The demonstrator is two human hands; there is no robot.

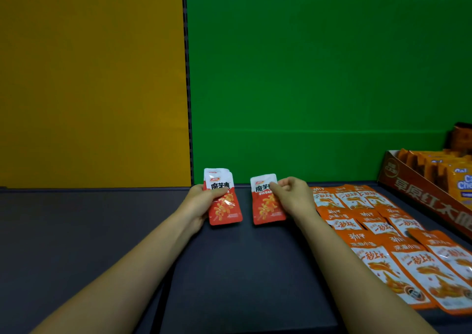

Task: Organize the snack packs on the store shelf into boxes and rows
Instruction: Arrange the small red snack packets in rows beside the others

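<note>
My left hand [201, 202] grips a small stack of red-and-white snack packs [224, 206], held upright near the back of the dark shelf [102, 231]. My right hand [293, 197] pinches the top of one more red-and-white pack [267, 206], a little to the right of the stack. The two lots do not touch. To the right, orange snack packs [378, 226] lie flat in rows on the shelf.
An open brown cardboard display box [419, 193] holding orange packs stands at the far right. A yellow back panel [89, 78] and a green back panel [319, 78] rise behind the shelf, split by a dark slotted upright [188, 103].
</note>
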